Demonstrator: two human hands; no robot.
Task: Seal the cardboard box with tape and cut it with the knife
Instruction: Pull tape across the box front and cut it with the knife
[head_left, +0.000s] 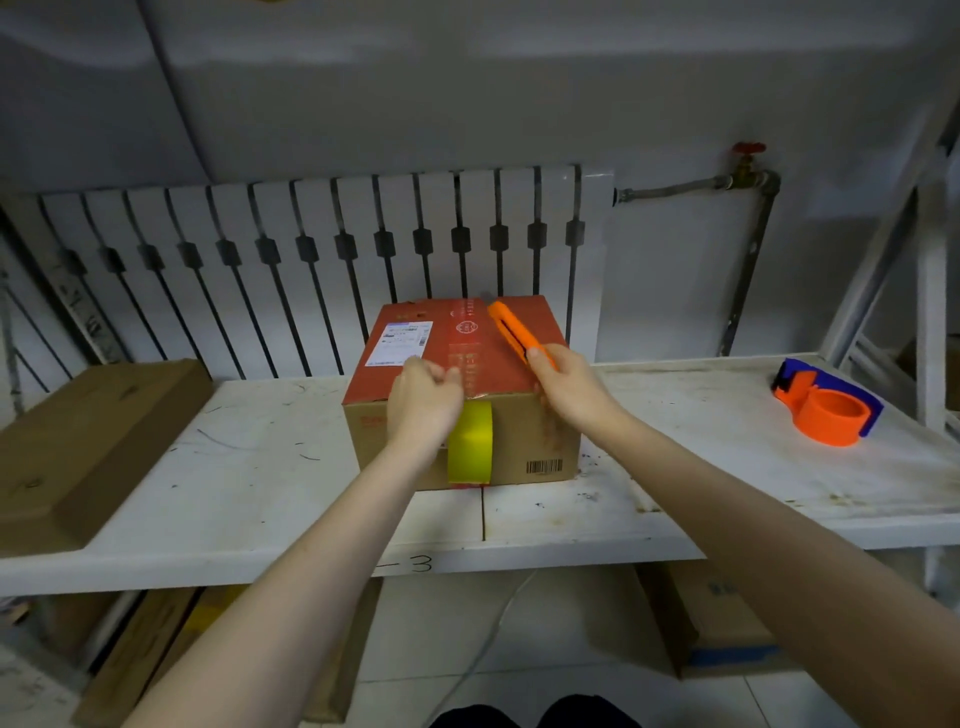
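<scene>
Sitting mid-surface (260, 467): cardboard box (524, 441), yellow tape (470, 441) running down its front. Right hand (569, 387), grip clamping the orange knife (514, 330) over the box top. Left hand (423, 397), fingers curling shut at the box's near edge. Tape dispenser (826, 402) resting well apart, far right.

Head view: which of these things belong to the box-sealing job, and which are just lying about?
In the job:
red-topped cardboard box
yellow tape strip on its front
orange utility knife, gripped by the right hand
left hand, fisted at the box's top edge
orange-and-blue tape dispenser

Lying about:
flat brown cardboard box, left
white radiator
red-handled valve
</scene>
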